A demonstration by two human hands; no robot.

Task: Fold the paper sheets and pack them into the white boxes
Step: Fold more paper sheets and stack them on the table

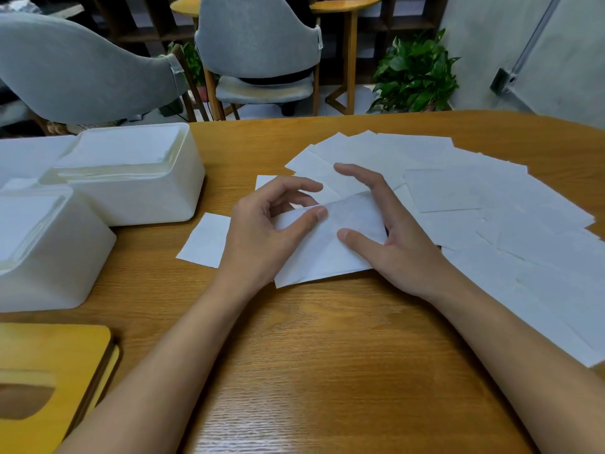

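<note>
half-folded sheet pinched at mid-table

head view: on the brown wooden table (327, 355), a partly folded white paper sheet (327, 257) at the centre, upper flap lifted off the lower part; left hand (262, 237) curled on its left end, thumb on top of the flap and fingers bent behind it, pinching that edge; right hand (396, 244) spread, fingers straight above the sheet, thumb laid flat on the paper, clamping nothing; just left of the left hand, a small folded white paper square (203, 240) flat on the table; to the right, a loose overlapping spread of flat white paper sheets (491, 198); at the left, two white rectangular plastic boxes, the farther box (137, 191) and the nearer box (55, 267), close together, both holding stacked white paper; at bottom left, a yellow wooden tissue-box lid (55, 355) with an oval slot; beyond the table, grey upholstered chairs (258, 37) and a green potted plant (415, 73).
</note>
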